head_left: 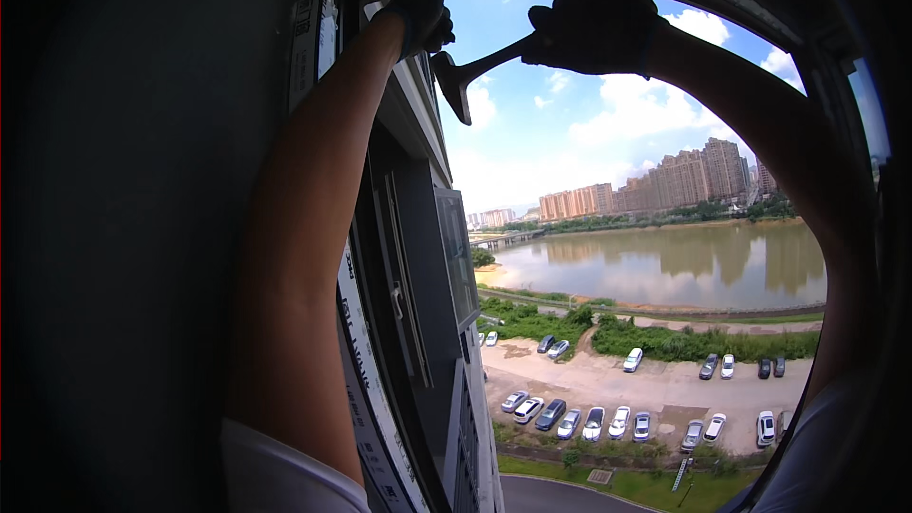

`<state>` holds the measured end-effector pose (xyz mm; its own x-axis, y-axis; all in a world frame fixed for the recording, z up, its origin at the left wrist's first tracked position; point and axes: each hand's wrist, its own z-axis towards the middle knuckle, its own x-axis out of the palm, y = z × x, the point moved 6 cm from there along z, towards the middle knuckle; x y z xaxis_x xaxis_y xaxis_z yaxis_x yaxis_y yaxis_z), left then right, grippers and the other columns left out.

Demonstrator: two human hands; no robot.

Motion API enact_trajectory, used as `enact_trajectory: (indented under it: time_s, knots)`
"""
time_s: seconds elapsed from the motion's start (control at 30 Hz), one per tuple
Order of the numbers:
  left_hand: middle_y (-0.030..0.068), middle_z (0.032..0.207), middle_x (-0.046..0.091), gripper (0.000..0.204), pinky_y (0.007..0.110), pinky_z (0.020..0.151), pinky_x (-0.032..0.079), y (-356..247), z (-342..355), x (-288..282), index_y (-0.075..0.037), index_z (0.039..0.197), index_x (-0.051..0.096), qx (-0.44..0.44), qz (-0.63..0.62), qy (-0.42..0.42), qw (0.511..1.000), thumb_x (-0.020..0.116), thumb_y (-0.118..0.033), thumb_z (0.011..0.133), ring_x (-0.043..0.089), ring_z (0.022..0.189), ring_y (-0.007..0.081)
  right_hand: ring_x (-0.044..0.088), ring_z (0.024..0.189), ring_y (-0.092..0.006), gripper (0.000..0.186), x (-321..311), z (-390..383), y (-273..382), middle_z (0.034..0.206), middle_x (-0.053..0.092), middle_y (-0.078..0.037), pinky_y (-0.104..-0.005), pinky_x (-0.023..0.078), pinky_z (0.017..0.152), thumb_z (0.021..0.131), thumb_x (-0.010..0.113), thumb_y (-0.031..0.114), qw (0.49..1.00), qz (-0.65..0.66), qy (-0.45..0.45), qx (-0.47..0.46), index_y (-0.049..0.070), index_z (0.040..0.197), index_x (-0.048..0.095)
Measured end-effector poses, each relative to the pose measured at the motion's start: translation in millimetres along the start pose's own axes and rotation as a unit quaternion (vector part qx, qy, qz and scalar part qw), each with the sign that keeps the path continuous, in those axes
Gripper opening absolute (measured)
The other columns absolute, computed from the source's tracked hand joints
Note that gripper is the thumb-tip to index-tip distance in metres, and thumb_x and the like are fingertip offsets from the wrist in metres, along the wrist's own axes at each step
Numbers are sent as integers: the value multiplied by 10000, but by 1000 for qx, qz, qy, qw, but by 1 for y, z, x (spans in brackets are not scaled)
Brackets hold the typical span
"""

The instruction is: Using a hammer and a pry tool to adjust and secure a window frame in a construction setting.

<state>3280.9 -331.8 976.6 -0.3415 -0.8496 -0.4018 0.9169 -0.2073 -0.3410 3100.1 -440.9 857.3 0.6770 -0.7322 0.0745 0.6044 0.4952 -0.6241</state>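
Hammer (457, 85) hangs high in the window opening, head just below and right of the left hand (422, 21). Right hand (598, 28), dark-gloved, has fingers clamped on the handle. Left, also gloved, is by the frame's (302, 38) upper left corner; fingers look curled, cannot tell on what. Beyond lie water (655, 261), parked cars (594, 424), tower blocks (679, 179).

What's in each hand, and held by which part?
Right hand: a hammer-like tool, gripped by its handle. Left hand: curled; whether it holds anything can't be told.
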Motion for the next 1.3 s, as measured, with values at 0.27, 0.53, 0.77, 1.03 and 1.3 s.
enact_trajectory:
  time_s: [0.27, 0.53, 0.77, 1.03, 1.3]
  knots:
    - [32, 532, 486, 409, 292, 391, 324, -6, -9, 5, -133, 634, 463, -2, -11, -60, 998, 424, -269, 1018, 462, 436, 144, 598, 508, -141, 466, -20, -6, 12, 594, 587, 10, -330, 473, 463, 999, 523, 570, 999, -20, -33, -7, 137, 875, 640]
    - [26, 539, 396, 341, 293, 411, 313, -12, -18, 8, -124, 634, 359, 7, -26, -62, 998, 429, -159, 966, 409, 456, 139, 675, 612, -198, 510, -18, -27, 40, 649, 628, -25, -349, 537, 547, 949, 550, 635, 991, -34, -27, -126, 142, 859, 645]
    - [26, 535, 390, 317, 302, 416, 320, -11, -19, 8, -118, 629, 364, -3, -30, -35, 999, 443, -114, 937, 363, 446, 147, 639, 548, -188, 500, -22, -38, 59, 609, 585, -17, -367, 504, 501, 978, 516, 614, 982, -15, -20, -188, 139, 880, 642]
    - [36, 545, 397, 311, 309, 400, 303, -10, -13, 10, -112, 653, 380, 1, -26, -62, 998, 462, -129, 952, 363, 444, 147, 686, 615, -201, 550, -24, -42, 57, 638, 622, -18, -349, 560, 580, 946, 521, 670, 992, -23, 57, -111, 142, 850, 640]
    - [48, 551, 428, 288, 291, 409, 329, 16, 31, -8, -92, 699, 443, 90, 34, -3, 995, 451, -158, 979, 428, 477, 148, 663, 593, -173, 498, -5, -31, 23, 639, 642, -17, -351, 523, 563, 942, 581, 622, 1000, 23, 13, -14, 137, 858, 656]
